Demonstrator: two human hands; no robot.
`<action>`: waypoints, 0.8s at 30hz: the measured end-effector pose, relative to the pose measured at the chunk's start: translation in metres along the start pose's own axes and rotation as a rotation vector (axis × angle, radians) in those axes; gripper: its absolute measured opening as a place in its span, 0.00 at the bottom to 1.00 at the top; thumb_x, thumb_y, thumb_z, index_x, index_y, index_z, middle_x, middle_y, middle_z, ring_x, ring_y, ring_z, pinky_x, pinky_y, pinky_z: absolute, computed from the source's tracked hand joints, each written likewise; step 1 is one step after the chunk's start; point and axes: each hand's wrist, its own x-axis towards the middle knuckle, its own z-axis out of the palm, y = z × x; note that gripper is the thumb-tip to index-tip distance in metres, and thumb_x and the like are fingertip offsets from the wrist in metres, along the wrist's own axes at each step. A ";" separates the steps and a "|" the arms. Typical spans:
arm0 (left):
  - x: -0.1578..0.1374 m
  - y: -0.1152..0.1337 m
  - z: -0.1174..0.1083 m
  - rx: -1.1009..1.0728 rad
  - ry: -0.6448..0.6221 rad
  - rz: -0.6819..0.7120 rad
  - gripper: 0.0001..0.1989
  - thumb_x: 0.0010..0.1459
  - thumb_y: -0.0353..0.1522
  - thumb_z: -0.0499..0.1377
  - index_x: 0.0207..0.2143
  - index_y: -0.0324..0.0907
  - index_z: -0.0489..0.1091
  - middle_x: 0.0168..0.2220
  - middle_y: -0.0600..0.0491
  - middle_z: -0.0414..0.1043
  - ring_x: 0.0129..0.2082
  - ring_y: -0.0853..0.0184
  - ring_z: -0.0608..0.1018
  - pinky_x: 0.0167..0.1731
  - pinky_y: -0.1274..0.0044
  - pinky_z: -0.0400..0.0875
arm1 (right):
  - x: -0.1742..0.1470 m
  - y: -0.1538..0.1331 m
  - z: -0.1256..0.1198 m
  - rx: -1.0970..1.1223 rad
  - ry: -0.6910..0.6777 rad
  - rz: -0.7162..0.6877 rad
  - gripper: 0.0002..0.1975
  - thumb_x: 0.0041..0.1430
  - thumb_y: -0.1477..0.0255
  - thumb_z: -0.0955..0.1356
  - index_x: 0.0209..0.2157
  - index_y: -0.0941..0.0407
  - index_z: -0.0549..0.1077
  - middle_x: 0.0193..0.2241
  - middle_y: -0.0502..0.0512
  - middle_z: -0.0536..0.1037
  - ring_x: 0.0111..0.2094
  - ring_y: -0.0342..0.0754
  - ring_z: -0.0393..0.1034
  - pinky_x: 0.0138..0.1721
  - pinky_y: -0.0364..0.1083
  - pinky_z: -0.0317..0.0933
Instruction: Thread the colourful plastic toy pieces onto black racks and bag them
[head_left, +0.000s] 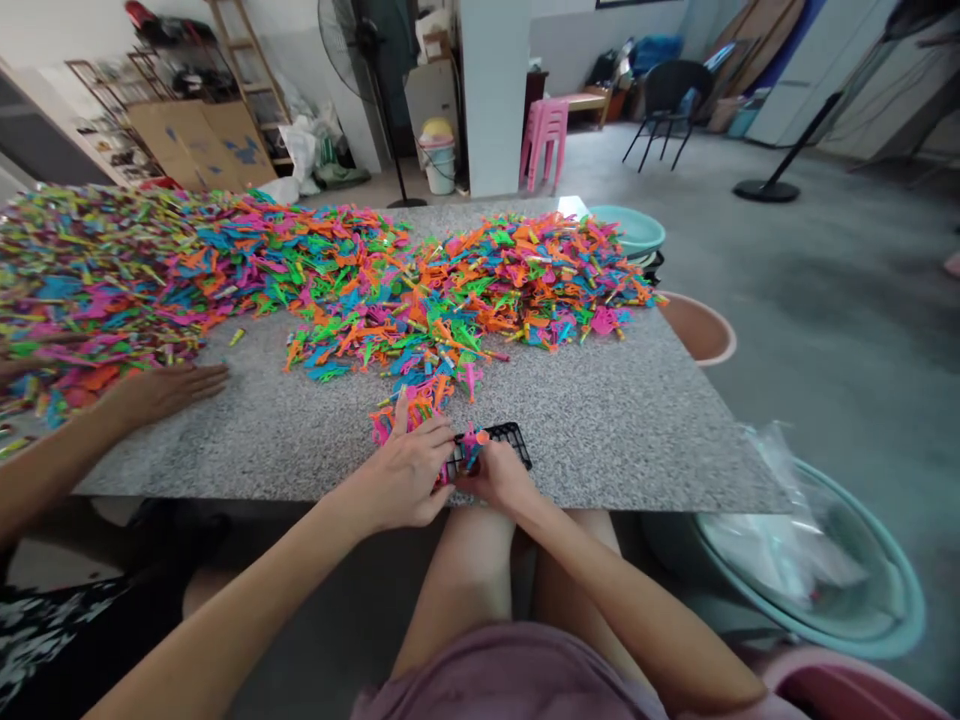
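Note:
A black plastic grid tray (511, 436) sits near the front edge of the table, with small coloured plastic pieces in its left part. My left hand (401, 470) is at the tray's left end, fingers on the far side and thumb on the near side, gripping it; one finger sticks up. My right hand (501, 476) is closed over the tray's middle, its fingertips on small plastic toys (472, 442) in pink, blue and orange. Just beyond my left hand lies a small cluster of loose plastic toys (384, 422), partly covered by it.
A large heap of coloured plastic toys (525, 275) spreads across the speckled table (622, 430). At left, another person's hand (169, 390) rests beside the heap. Right of the table stand a teal tub (892, 570) with clear plastic bags and a pink basin (705, 330).

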 end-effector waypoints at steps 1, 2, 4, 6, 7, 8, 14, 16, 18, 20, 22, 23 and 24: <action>0.000 0.000 0.000 -0.001 -0.004 -0.001 0.13 0.54 0.31 0.59 0.43 0.37 0.71 0.47 0.43 0.74 0.55 0.52 0.71 0.65 0.48 0.39 | 0.000 0.000 0.000 0.009 0.012 0.001 0.08 0.53 0.69 0.72 0.32 0.59 0.79 0.31 0.59 0.82 0.33 0.51 0.77 0.31 0.42 0.59; -0.001 0.000 0.000 -0.004 -0.009 -0.001 0.13 0.54 0.31 0.60 0.43 0.37 0.71 0.47 0.43 0.74 0.55 0.51 0.71 0.65 0.48 0.38 | -0.001 0.000 0.000 0.013 0.029 0.003 0.08 0.53 0.69 0.72 0.32 0.59 0.79 0.31 0.59 0.82 0.33 0.51 0.77 0.31 0.42 0.59; -0.001 -0.001 0.000 -0.013 -0.018 -0.002 0.15 0.53 0.32 0.60 0.44 0.37 0.71 0.49 0.41 0.73 0.56 0.50 0.70 0.65 0.47 0.37 | -0.002 0.001 0.002 0.023 0.047 0.010 0.07 0.53 0.70 0.72 0.33 0.59 0.79 0.30 0.58 0.82 0.32 0.50 0.77 0.30 0.42 0.58; -0.002 -0.002 0.001 -0.019 -0.024 -0.005 0.17 0.52 0.32 0.61 0.45 0.37 0.70 0.51 0.40 0.72 0.58 0.50 0.69 0.65 0.47 0.35 | -0.003 0.001 0.004 0.034 0.042 0.024 0.07 0.53 0.69 0.72 0.31 0.59 0.78 0.29 0.58 0.82 0.31 0.49 0.77 0.30 0.41 0.58; -0.002 -0.002 0.002 -0.021 -0.026 -0.005 0.18 0.52 0.32 0.61 0.46 0.36 0.70 0.52 0.39 0.72 0.59 0.49 0.68 0.65 0.48 0.34 | -0.003 0.002 0.005 0.033 0.044 0.024 0.07 0.52 0.69 0.72 0.31 0.59 0.78 0.29 0.58 0.82 0.31 0.49 0.76 0.30 0.41 0.58; -0.003 -0.003 0.002 -0.021 -0.031 -0.004 0.19 0.52 0.32 0.61 0.46 0.36 0.70 0.52 0.39 0.71 0.60 0.49 0.67 0.65 0.48 0.33 | -0.002 0.003 0.006 0.030 0.054 0.017 0.07 0.52 0.69 0.73 0.31 0.59 0.78 0.29 0.58 0.82 0.31 0.49 0.76 0.30 0.41 0.58; -0.003 -0.003 0.002 -0.009 -0.047 -0.002 0.21 0.51 0.33 0.61 0.48 0.36 0.69 0.54 0.38 0.70 0.61 0.49 0.66 0.65 0.48 0.31 | 0.000 0.016 0.013 0.123 0.141 -0.008 0.04 0.50 0.71 0.72 0.28 0.57 0.78 0.26 0.53 0.81 0.27 0.46 0.73 0.29 0.40 0.60; -0.003 -0.002 0.002 -0.007 -0.043 -0.002 0.20 0.51 0.32 0.60 0.47 0.36 0.69 0.54 0.37 0.70 0.62 0.48 0.66 0.65 0.48 0.31 | -0.001 0.019 0.016 0.134 0.193 0.028 0.04 0.52 0.70 0.71 0.26 0.57 0.77 0.25 0.52 0.80 0.27 0.46 0.73 0.29 0.41 0.60; -0.003 -0.002 0.002 -0.016 -0.040 -0.005 0.19 0.51 0.31 0.60 0.46 0.36 0.69 0.54 0.37 0.70 0.61 0.48 0.66 0.64 0.47 0.31 | -0.002 0.020 0.019 0.108 0.200 0.021 0.06 0.53 0.69 0.71 0.25 0.56 0.76 0.24 0.52 0.79 0.26 0.47 0.72 0.30 0.41 0.61; -0.003 -0.002 0.003 -0.035 -0.031 -0.004 0.19 0.51 0.30 0.60 0.46 0.37 0.69 0.53 0.39 0.71 0.61 0.48 0.66 0.64 0.47 0.32 | -0.002 0.018 0.019 0.069 0.152 -0.018 0.06 0.53 0.68 0.71 0.27 0.56 0.77 0.25 0.53 0.80 0.28 0.48 0.73 0.31 0.42 0.62; -0.004 -0.003 0.004 -0.045 -0.022 0.000 0.18 0.51 0.30 0.60 0.46 0.37 0.69 0.53 0.39 0.71 0.62 0.49 0.66 0.65 0.48 0.32 | -0.002 0.013 0.016 0.008 0.095 -0.047 0.07 0.54 0.68 0.71 0.31 0.57 0.77 0.29 0.56 0.81 0.31 0.50 0.75 0.34 0.43 0.63; -0.004 -0.003 0.004 -0.044 -0.020 0.000 0.18 0.51 0.30 0.59 0.46 0.36 0.69 0.53 0.39 0.71 0.62 0.49 0.65 0.65 0.48 0.32 | -0.002 0.009 0.014 -0.033 0.069 -0.054 0.08 0.55 0.69 0.70 0.34 0.58 0.77 0.31 0.58 0.81 0.33 0.51 0.76 0.35 0.43 0.63; -0.004 -0.003 0.004 -0.039 -0.020 -0.003 0.17 0.52 0.30 0.59 0.46 0.36 0.69 0.53 0.38 0.71 0.63 0.49 0.65 0.65 0.48 0.32 | -0.002 0.005 0.012 -0.078 0.044 -0.055 0.09 0.56 0.70 0.70 0.37 0.59 0.77 0.32 0.60 0.81 0.34 0.52 0.76 0.36 0.44 0.63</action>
